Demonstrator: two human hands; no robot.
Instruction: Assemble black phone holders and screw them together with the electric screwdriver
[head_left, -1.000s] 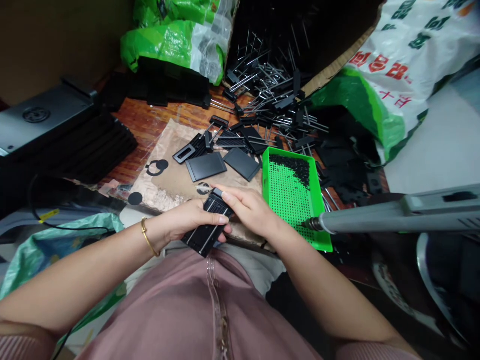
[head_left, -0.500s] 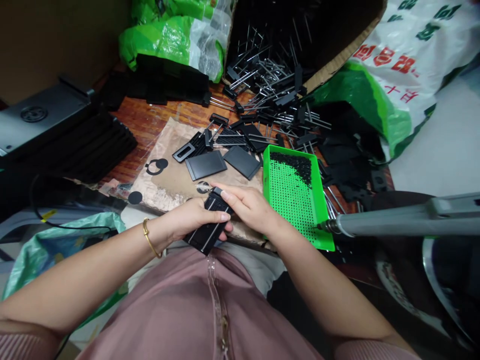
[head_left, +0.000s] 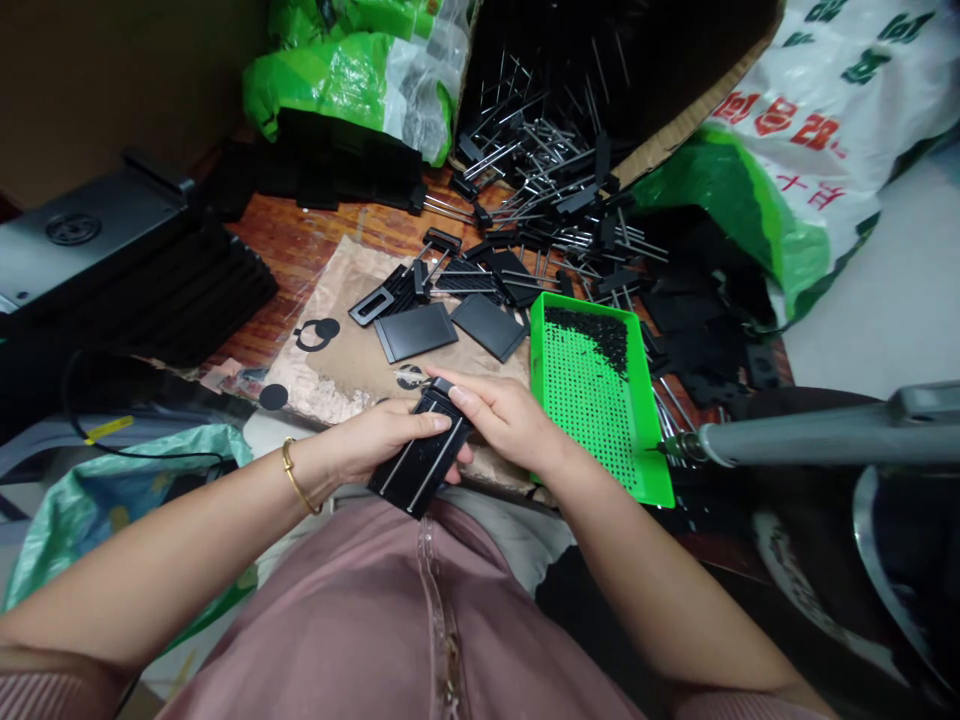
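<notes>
Just above my lap is a black rectangular plastic plate [head_left: 411, 468] with two thin metal rods along it. My left hand [head_left: 379, 437] is wrapped round its left side, thumb lying across the top face. At the upper end sits a small black end piece [head_left: 439, 388], gripped by the thumb and fingers of my right hand [head_left: 499, 415]. Some right-hand fingers are hidden beneath the plate. Two flat black panels [head_left: 416, 332] lie beyond my hands on a cardboard sheet [head_left: 330, 340], next to a slotted black part [head_left: 371, 303].
A green perforated tray [head_left: 585, 420] with small black screws stands to the right, an electric screwdriver [head_left: 787, 438] pointing over its edge. Black parts with metal rods [head_left: 547, 150] spill from a cardboard box [head_left: 667, 140]. A grey-topped machine part [head_left: 90, 235] stands left; plastic bags [head_left: 345, 80] lie behind.
The view has shifted slightly. My left thumb has slid a little back across the plate, and both hands keep hold of it.
</notes>
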